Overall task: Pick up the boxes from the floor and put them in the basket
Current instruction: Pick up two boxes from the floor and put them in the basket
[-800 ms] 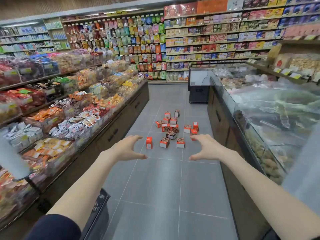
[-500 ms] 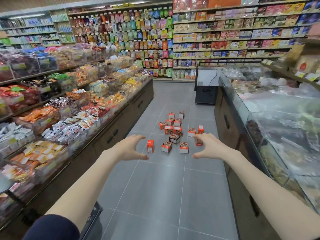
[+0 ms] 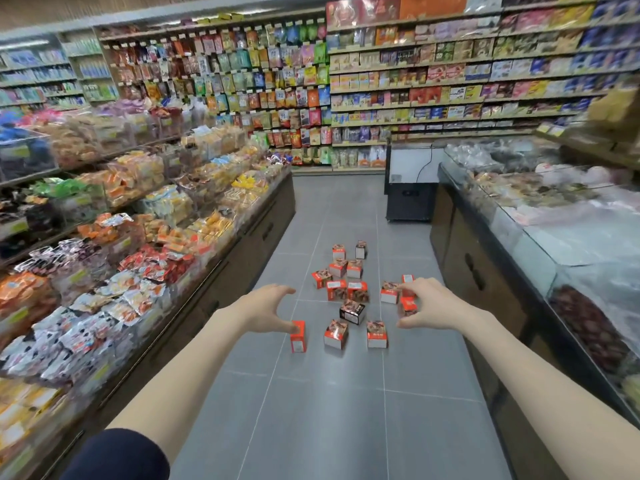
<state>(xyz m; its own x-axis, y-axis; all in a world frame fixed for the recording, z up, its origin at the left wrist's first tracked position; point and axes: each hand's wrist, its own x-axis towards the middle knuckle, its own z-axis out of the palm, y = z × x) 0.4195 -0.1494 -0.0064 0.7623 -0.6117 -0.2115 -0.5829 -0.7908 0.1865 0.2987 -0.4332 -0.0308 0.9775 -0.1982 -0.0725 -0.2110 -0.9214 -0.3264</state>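
The right hand (image 3: pixel 427 308) covers part of two boxes (image 3: pixel 408 305). Box labels are too small to read. Far shelves (image 3: pixel 450 81) are blurred.

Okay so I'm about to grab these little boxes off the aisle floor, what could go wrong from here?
The boxes lie scattered across the floor, some tipped, so stepping in may kick or crush one. Both the left hand and the right hand are open and empty; scooping several at once may drop some. The basket is out of view, so a blind drop could miss.
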